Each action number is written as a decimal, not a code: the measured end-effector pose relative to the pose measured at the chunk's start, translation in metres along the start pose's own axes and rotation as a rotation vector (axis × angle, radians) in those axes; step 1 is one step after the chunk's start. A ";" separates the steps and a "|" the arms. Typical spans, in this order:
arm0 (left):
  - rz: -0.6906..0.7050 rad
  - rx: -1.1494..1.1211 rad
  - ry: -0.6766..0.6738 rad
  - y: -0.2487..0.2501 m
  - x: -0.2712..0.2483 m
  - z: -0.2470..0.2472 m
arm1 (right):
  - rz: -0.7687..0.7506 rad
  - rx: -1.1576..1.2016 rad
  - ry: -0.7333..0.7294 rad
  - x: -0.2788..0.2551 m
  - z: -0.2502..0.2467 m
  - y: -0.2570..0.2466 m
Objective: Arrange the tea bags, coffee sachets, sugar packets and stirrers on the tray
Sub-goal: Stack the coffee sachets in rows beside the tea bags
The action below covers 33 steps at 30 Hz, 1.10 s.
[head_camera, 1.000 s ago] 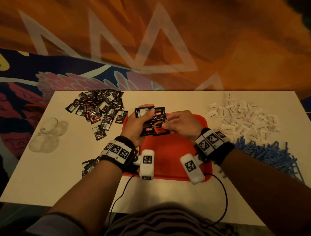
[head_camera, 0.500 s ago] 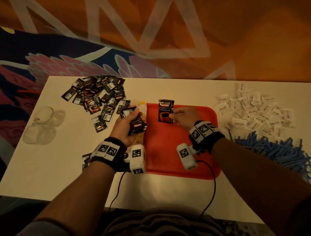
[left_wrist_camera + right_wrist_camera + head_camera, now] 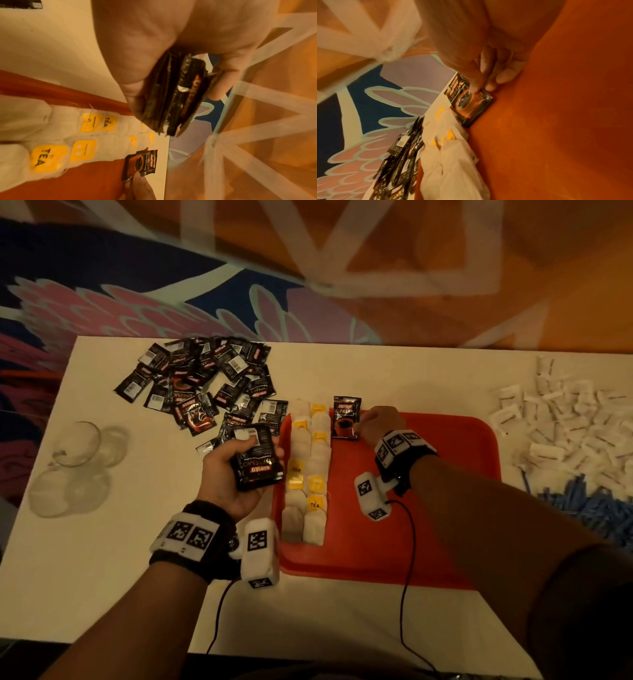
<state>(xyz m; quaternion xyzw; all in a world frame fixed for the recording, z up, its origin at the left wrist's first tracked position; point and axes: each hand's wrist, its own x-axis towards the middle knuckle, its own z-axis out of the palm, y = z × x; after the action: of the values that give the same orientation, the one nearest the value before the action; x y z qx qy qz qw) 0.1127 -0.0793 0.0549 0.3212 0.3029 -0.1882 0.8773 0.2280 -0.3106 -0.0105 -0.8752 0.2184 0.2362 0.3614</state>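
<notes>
A small stack of black coffee sachets (image 3: 257, 458) is gripped in the left hand (image 3: 228, 474), the fingers curled round its far edge and the thumb pressed on its near side, just left of the red tray (image 3: 428, 508). A single coffee sachet (image 3: 346, 417) is laid face up at the tray's far edge, partly over the rim, and its near right corner is pinched between the thumb and fingers (image 3: 475, 83) of the right hand (image 3: 378, 424). Two rows of tea bags (image 3: 308, 470) with yellow tags are set along the tray's left side, just beside that sachet. On the pale surface (image 3: 120, 577), a loose heap of coffee sachets (image 3: 202, 381) is spread to the far left, white sugar packets (image 3: 568, 422) to the right, and blue stirrers (image 3: 592, 505) nearer on the right.
</notes>
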 end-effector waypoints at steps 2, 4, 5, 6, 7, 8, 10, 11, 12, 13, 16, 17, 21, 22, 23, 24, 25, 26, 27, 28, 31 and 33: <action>0.005 0.006 0.036 0.003 0.003 -0.003 | 0.012 0.004 0.012 0.003 0.004 0.000; 0.010 0.050 0.099 0.005 0.004 -0.003 | 0.021 0.011 0.018 0.005 0.007 0.001; 0.014 0.078 0.120 0.005 0.006 -0.004 | 0.022 0.011 0.020 0.007 0.007 0.001; 0.018 0.103 0.135 0.004 0.007 -0.004 | 0.022 0.017 0.021 0.008 0.007 0.002; 0.022 0.125 0.147 0.004 0.009 -0.004 | 0.025 0.025 0.021 0.009 0.007 0.002; 0.026 0.146 0.156 0.003 0.009 -0.003 | 0.026 0.034 0.021 0.010 0.007 0.003; 0.029 0.188 0.175 0.001 0.011 -0.004 | 0.029 0.053 0.026 0.011 0.007 0.004; 0.029 0.207 0.189 0.000 0.012 -0.004 | 0.029 0.065 0.029 0.012 0.007 0.005; 0.027 0.219 0.203 -0.001 0.012 -0.005 | 0.028 0.074 0.033 0.012 0.008 0.005; 0.026 0.227 0.215 -0.001 0.013 -0.006 | 0.030 0.083 0.037 0.012 0.009 0.006; 0.037 0.246 0.229 -0.003 0.015 -0.006 | 0.050 0.134 0.037 0.012 0.009 0.009; 0.045 0.253 0.229 -0.004 0.016 -0.005 | 0.063 0.158 0.033 0.011 0.009 0.010; 0.070 0.314 0.222 -0.009 0.018 0.002 | 0.111 0.269 0.038 0.005 0.004 0.020; 0.072 0.324 0.222 -0.011 0.018 0.004 | 0.099 0.286 0.036 0.001 0.002 0.023; 0.073 0.337 0.219 -0.012 0.018 0.006 | 0.081 0.310 0.027 -0.006 -0.001 0.024; 0.072 0.353 0.215 -0.014 0.018 0.010 | 0.054 0.345 0.000 -0.015 -0.004 0.023; 0.071 0.364 0.209 -0.017 0.018 0.014 | 0.012 0.382 -0.046 -0.026 -0.008 0.021; 0.067 0.370 0.196 -0.019 0.017 0.019 | -0.039 0.424 -0.114 -0.040 -0.011 0.017; 0.063 0.375 0.176 -0.021 0.016 0.024 | -0.088 0.460 -0.210 -0.054 -0.016 0.012; 0.058 0.385 0.153 -0.023 0.016 0.031 | -0.131 0.475 -0.319 -0.068 -0.022 0.006; 0.037 0.509 0.073 -0.032 0.013 0.048 | -0.230 0.415 -0.517 -0.097 -0.040 -0.004; 0.050 0.521 0.041 -0.036 0.011 0.058 | -0.288 0.410 -0.458 -0.104 -0.051 -0.004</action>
<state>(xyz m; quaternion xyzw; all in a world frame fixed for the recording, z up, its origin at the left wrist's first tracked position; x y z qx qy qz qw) 0.1256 -0.1463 0.0668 0.5473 0.2537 -0.2315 0.7633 0.1611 -0.3235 0.0827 -0.7304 0.0484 0.3244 0.5991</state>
